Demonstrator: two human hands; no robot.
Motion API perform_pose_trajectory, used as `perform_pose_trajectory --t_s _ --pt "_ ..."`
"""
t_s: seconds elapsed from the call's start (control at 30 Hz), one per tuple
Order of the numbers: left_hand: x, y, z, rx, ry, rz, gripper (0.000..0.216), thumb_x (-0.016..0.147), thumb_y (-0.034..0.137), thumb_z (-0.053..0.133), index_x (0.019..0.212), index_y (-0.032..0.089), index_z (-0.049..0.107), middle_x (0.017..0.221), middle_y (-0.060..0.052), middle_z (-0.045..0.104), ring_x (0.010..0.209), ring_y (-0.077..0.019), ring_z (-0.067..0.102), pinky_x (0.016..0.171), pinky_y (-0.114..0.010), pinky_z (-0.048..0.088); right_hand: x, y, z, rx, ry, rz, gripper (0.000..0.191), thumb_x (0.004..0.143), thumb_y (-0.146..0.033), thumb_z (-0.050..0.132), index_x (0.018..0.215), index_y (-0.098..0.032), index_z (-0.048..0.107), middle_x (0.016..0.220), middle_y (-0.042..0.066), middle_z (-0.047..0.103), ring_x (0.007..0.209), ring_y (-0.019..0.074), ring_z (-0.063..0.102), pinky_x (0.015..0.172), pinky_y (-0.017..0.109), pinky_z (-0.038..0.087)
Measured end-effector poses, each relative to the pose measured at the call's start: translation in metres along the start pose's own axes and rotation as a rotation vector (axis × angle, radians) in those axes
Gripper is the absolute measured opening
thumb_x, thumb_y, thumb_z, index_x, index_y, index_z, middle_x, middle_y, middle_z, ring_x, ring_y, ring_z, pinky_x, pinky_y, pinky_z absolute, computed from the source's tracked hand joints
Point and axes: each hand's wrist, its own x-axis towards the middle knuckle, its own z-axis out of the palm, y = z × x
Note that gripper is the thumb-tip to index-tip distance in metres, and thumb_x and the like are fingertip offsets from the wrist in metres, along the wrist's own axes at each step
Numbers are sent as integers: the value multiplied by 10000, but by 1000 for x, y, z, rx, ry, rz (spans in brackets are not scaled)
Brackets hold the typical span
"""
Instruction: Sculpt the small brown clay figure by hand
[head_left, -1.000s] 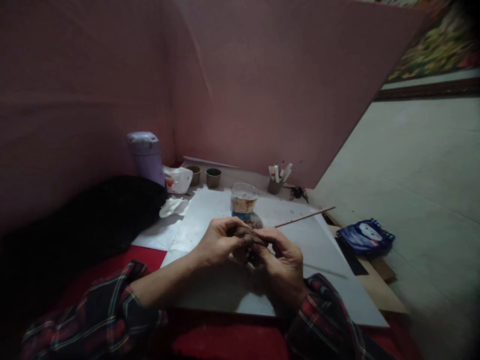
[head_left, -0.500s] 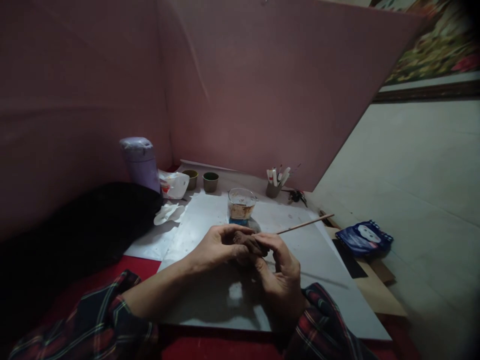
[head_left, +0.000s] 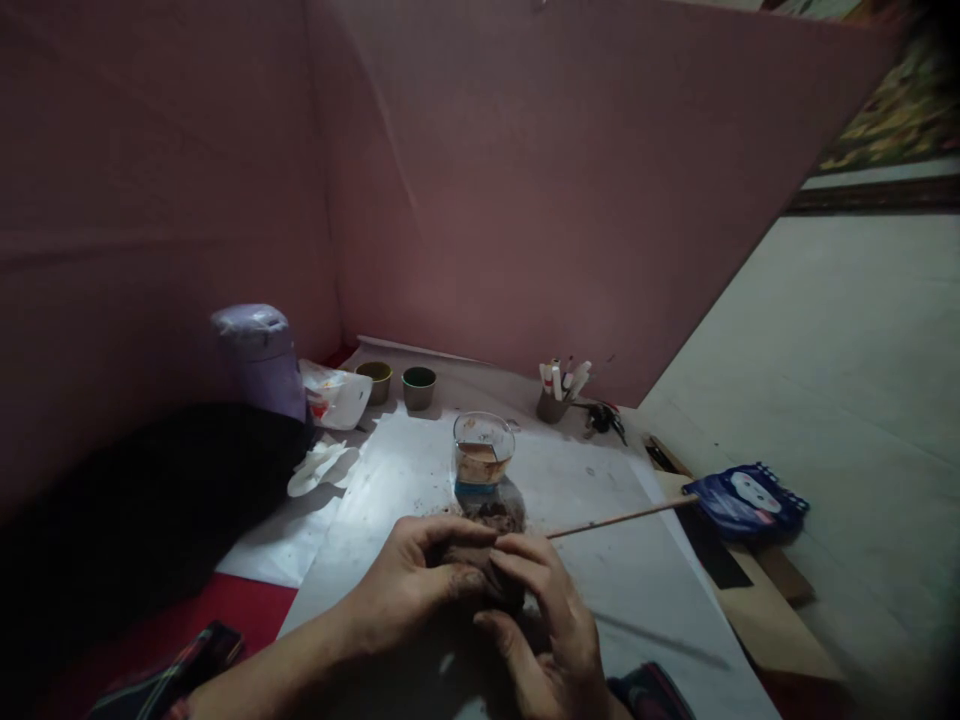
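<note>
Hands at brown lump — right thumb now seemingly off it

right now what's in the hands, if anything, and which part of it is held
A brown lump: the left hand holds its left side; the right hand touches its right side, grip unclear.

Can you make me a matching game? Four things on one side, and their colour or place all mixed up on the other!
1. Bottle
2. Glass cup
3. Pouch
4. Lump

A. Dark blue
B. Brown, in the left hand
C. Light purple
D. See-through, with brownish contents

Pairs: 1-C, 2-D, 3-A, 4-B
</note>
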Motion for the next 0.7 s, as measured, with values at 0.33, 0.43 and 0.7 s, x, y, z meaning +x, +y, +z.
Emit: perform_pose_trajectory --t_s 0.33,0.43,0.7 --pt "-1 -2 -6 508 8 406 279 757 125 690 1027 178 737 946 -61 758 847 -176 698 760 -246 533 2 6 0 -75 14 -42 366 830 -43 549 1174 -167 550 1154 106 602 1113 185 588 945 292 524" --pt "-2 -5 -6 592 17 523 329 791 120 656 1108 194 705 1010 -67 747 913 -178 691 821 -264 526 2 1 -1 -100 52 13 352 861 -80 546 1203 -164 537 1185 113 602 1144 187 578 972 306 511" --pt "0 -6 -5 623 64 602 243 805 175 663 1038 113 698 975 -116 749 876 -198 701 801 -289 540 3 -2 -1 -216 70 13 250 891 -130 551 1127 -196 603 1135 97 636 1083 201 621 913 335 542"
